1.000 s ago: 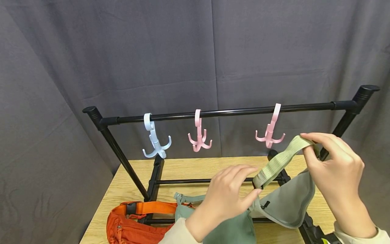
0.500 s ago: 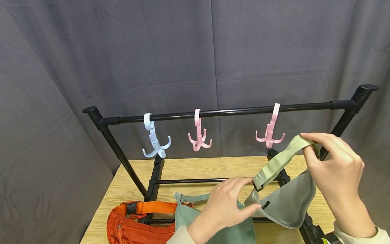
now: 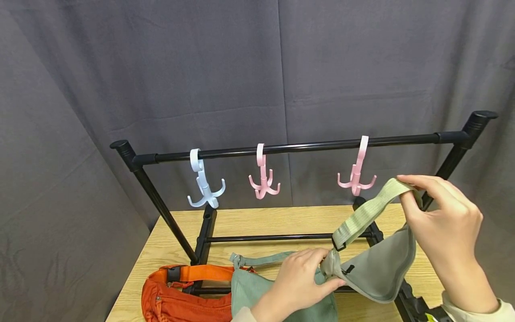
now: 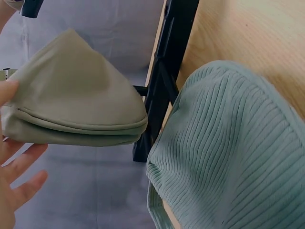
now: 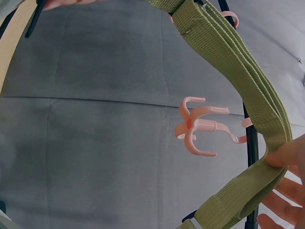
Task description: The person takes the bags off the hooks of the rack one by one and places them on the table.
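Observation:
My right hand (image 3: 446, 219) pinches the light green strap (image 3: 364, 219) of a grey-green bag (image 3: 382, 268) between thumb and fingers. The bag hangs below it, tilted, its small black zipper pull showing. At the bag's left corner, my left hand (image 3: 299, 277) grips the fabric, thumb in front and fingers behind; the left wrist view shows the thumb on the bag (image 4: 81, 90). In the right wrist view the strap (image 5: 233, 67) is folded in a loop. A ribbed teal bag (image 3: 257, 290) lies under my left forearm, beside an orange bag (image 3: 181, 299).
A black rack's top bar (image 3: 306, 147) carries a light blue hook (image 3: 206, 185), a pink hook (image 3: 263, 176) and another pink hook (image 3: 357, 172). The rack stands on a wooden table (image 3: 281, 217). A grey curtain (image 3: 201, 67) hangs behind.
My left hand has moved down from beside the strap's buckle to the bag's left corner and taken hold there. The right hand has stayed nearly still with the strap.

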Demonstrator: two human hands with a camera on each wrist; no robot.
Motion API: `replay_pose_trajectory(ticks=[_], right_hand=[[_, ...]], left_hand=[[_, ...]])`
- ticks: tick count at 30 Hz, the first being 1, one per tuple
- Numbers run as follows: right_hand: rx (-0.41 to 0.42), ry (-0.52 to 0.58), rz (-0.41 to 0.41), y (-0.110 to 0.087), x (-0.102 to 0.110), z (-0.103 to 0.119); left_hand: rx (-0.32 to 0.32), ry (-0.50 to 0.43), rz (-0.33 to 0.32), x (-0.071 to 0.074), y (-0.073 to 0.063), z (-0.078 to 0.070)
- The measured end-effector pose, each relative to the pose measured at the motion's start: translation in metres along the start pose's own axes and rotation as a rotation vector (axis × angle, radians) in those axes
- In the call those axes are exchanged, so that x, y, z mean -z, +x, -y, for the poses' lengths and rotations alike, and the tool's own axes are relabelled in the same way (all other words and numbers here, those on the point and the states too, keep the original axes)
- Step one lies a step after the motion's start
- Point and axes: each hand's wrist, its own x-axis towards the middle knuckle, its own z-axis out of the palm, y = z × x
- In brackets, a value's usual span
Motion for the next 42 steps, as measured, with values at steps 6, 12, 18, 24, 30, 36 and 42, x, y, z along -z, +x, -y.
replay_pose_trajectory(ticks=[6, 12, 18, 24, 30, 36, 42], right_hand=[[0.001, 0.005, -0.004, 0.0, 0.0, 0.0], [0.004, -0.003, 0.002, -0.001, 0.001, 0.0], [0.024, -0.002, -0.002, -0.005, 0.0, -0.001], [0.035, -0.029, 0.023, -0.009, 0.001, -0.003], [0.052, -0.021, 0.029, -0.012, 0.004, -0.004], [0.066, -0.017, 0.031, -0.015, 0.005, -0.005], [0.076, -0.024, 0.035, -0.016, 0.008, -0.007]], left_hand=[[0.005, -0.069, -0.026, -0.004, 0.0, 0.002], [0.057, -0.128, -0.033, -0.004, 0.001, 0.001], [0.148, -0.235, -0.006, -0.001, 0.001, 0.001], [0.305, -0.437, 0.009, 0.001, 0.0, 0.001], [0.373, -0.545, -0.056, 0.004, 0.0, 0.001], [0.391, -0.648, -0.114, 0.004, 0.0, 0.001], [0.355, -0.588, -0.171, 0.003, -0.001, 0.002]])
